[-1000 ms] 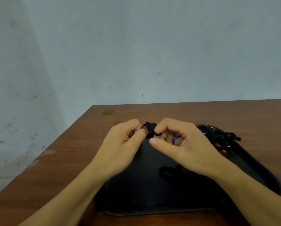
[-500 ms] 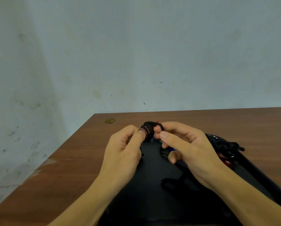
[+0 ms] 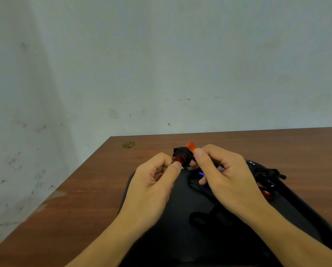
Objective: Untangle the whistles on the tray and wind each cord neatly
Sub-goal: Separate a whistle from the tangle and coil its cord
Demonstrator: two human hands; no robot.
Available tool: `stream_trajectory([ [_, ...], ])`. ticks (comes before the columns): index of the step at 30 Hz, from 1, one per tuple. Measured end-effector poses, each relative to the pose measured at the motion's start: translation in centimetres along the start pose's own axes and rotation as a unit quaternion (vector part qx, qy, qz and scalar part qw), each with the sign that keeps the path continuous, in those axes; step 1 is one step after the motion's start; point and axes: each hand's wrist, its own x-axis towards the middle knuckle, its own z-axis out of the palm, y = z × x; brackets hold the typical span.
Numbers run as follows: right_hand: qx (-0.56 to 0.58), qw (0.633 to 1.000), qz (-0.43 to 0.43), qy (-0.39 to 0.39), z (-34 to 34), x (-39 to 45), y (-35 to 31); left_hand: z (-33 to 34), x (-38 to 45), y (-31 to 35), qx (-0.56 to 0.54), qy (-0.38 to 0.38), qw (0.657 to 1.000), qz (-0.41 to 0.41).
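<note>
Both hands pinch one red whistle (image 3: 182,154) wrapped in black cord — left hand (image 3: 157,182) at its lower end, right hand (image 3: 225,176) beside its mouthpiece. It is held above the black tray (image 3: 180,237) on the counter (image 3: 84,189).

Bare room, kind unclear: scuffed pale wall (image 3: 161,64), plain wooden table (image 3: 88,189) (corner chipped).

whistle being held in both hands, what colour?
Red-orange whistle, mostly wrapped in black cord; seen in the head view, the only one.

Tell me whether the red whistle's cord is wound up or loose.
Mostly wound: black cord wraps the red whistle, held above the tray by both hands.
</note>
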Motion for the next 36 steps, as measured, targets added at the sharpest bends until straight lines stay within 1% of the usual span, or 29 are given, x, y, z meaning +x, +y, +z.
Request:
stream_trajectory([
  [4,0.043,0.998,0.042,0.014,0.2,-0.1,-0.2,0.0,-0.1,0.0,0.042,0.007,0.999,0.017],
  [8,0.013,0.998,0.058,0.033,0.1,0.2,0.3,0.1,-0.1,0.1,0.070,0.028,0.997,0.014],
  [13,-0.006,0.996,0.085,0.037,0.2,0.2,0.4,0.3,-0.2,0.1,0.086,0.044,0.995,0.013],
  [26,0.004,0.994,0.073,0.084,0.7,0.1,0.2,0.5,-0.5,0.6,0.110,0.053,0.992,0.028],
  [32,0.075,0.990,0.087,0.082,1.1,0.0,-0.3,0.6,-0.6,0.8,0.135,0.052,0.988,0.043],
  [36,0.149,0.981,0.102,0.076,1.1,0.0,-0.3,0.5,-0.5,0.6,0.171,0.052,0.982,0.064],
])
